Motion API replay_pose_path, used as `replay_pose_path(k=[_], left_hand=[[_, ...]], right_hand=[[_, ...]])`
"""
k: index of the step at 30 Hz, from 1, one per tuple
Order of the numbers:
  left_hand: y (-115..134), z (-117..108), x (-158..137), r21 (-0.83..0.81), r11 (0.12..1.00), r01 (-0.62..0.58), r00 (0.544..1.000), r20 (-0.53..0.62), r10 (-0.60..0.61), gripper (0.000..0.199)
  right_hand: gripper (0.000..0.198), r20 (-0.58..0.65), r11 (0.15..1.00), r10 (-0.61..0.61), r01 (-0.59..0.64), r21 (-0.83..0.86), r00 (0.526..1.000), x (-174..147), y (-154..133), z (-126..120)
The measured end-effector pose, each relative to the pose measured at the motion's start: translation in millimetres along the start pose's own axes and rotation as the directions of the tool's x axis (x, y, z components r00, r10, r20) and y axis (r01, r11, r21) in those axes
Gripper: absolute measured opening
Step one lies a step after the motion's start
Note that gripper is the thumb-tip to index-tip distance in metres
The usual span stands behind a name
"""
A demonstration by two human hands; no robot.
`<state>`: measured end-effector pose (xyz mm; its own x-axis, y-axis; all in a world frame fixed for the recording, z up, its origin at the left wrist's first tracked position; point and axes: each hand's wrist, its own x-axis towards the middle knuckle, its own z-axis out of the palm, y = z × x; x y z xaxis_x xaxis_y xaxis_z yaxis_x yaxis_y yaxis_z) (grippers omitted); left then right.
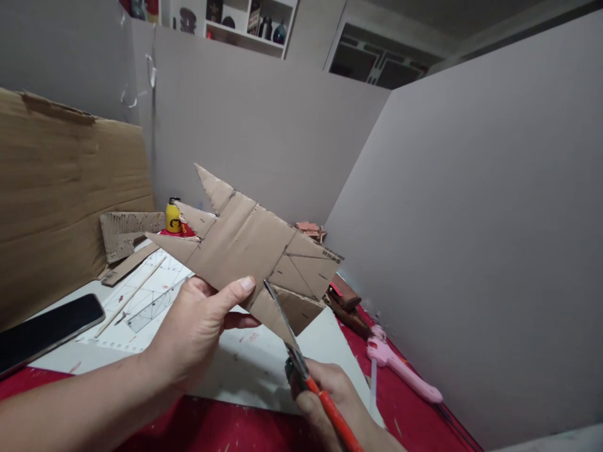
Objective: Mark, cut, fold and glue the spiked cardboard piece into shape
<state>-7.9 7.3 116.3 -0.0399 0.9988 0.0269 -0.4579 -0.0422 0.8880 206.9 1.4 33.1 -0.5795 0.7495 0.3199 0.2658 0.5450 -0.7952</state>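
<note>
A piece of brown cardboard (pixel 245 235), with pointed tabs at its upper left and pencil lines drawn on it, is held up above the table. My left hand (pixel 211 314) grips its lower edge, thumb on the face and fingers behind. In my right hand (pixel 330 395) is a pair of scissors with orange-red handles (pixel 336 419). One scissor blade (pixel 281 314) lies across the cardboard's face, its tip near a drawn line by my thumb. The other blade is mostly hidden. Beside the blade, a lower flap (pixel 294 307) stands partly separated from the lined section.
A phone (pixel 51 329) lies at left on a white board (pixel 264 376) over red cloth (pixel 211 427), near a drawn paper sheet and a thin stick (pixel 132 295). Behind are a yellow bottle (pixel 173 216) and a big cardboard panel (pixel 70 182). A pink glue gun (pixel 405 367) lies right.
</note>
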Motion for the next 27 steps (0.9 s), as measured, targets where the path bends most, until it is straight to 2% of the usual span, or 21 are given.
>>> replay_pose_path(k=[8,13,17,27], left_hand=[[4.0,0.4,-3.4,-0.029,0.999,0.024,0.999,0.046,-0.023,0.040],[2.5,0.2,-3.1,-0.065,0.997,0.051,0.996,0.078,-0.045,0.037],[-1.7,-0.5,-1.7,-0.057,0.998,0.037,0.999,0.039,-0.034,0.036],[-1.5,-1.3,-0.3,-0.019,0.999,0.033,0.998,0.051,-0.032,0.029]], right_hand=[[0.049,0.032,0.999,-0.029,0.028,0.024,0.999,5.9,-10.3,-4.2],[0.051,0.009,0.996,0.081,-0.080,-0.041,0.997,2.8,-1.4,-3.9],[0.053,-0.001,0.989,0.123,-0.122,-0.084,0.992,0.9,0.1,-5.0],[0.052,0.016,0.999,0.053,-0.053,-0.001,0.998,2.3,1.4,-4.2]])
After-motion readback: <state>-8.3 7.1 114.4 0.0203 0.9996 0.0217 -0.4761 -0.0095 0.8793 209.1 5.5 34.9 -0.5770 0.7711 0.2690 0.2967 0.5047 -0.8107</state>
